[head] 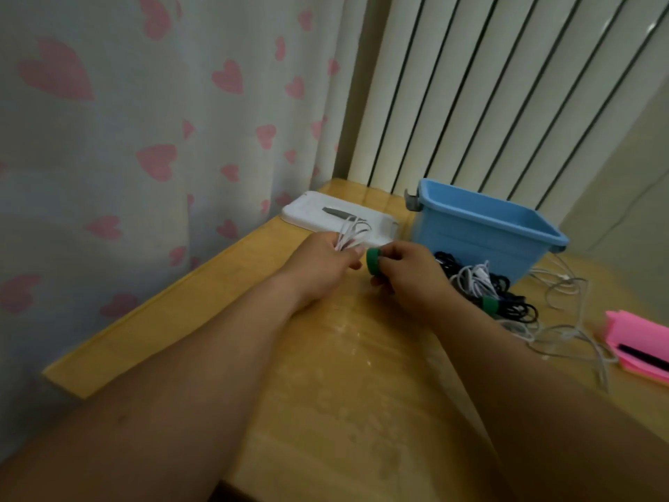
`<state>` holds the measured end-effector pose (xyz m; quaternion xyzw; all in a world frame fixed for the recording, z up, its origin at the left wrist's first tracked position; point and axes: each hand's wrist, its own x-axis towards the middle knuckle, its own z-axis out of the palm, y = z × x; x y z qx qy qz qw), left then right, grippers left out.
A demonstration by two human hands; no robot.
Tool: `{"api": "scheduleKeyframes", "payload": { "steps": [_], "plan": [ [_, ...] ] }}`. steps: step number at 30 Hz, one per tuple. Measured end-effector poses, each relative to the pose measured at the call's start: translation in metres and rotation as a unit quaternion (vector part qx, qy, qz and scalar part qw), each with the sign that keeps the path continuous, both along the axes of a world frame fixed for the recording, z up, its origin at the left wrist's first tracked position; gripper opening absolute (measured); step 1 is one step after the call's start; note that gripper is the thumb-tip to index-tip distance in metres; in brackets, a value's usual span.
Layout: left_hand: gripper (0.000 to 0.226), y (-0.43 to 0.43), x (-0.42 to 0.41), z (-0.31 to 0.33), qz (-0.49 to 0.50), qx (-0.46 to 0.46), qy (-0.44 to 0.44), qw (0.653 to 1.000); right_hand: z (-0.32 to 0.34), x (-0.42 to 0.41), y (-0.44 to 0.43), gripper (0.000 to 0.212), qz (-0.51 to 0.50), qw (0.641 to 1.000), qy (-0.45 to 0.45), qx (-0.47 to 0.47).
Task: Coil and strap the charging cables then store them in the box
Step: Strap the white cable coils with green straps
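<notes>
- While my left hand (322,262) curls its fingers round a white cable coil (350,231) at mid-frame, the loops fan out above my knuckles.
- Right hand (411,275): thumb and fingers pinching a green strap roll (373,261), just right of the coil.
- Blue box (485,233): upright, centre right, open-topped.
- Cable pile (481,286): black and white, tangled, just in front of the box, a green strap among it.
- Loose white cable (564,320): trailing right of the pile.
- White lid (318,211): flat, beyond my hands.
- Pink object (637,338): right edge.
- Wooden table (325,375): beneath everything.
</notes>
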<state>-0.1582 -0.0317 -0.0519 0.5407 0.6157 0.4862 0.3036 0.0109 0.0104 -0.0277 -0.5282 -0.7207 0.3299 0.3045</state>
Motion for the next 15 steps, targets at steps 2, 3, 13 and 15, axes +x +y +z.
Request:
{"api": "scheduleKeyframes", "payload": {
  "steps": [2,3,13,15],
  "plan": [
    [0.021,-0.002,0.000,0.003,0.051,0.023,0.005,0.998,-0.002,0.006,-0.005,0.020,-0.012,1.000,-0.021,0.018],
    [0.019,-0.002,-0.003,0.005,0.095,0.043,-0.006,0.995,-0.002,0.007,-0.006,0.022,-0.006,0.997,-0.062,0.039],
    [0.007,0.011,-0.029,0.000,0.174,0.051,-0.273,0.945,0.008,-0.026,-0.001,0.035,0.077,0.954,-0.250,0.146],
    [0.007,0.012,-0.029,0.001,0.173,0.055,-0.284,0.942,0.009,-0.040,0.000,0.028,0.120,0.939,-0.267,0.180]
  ]
}}
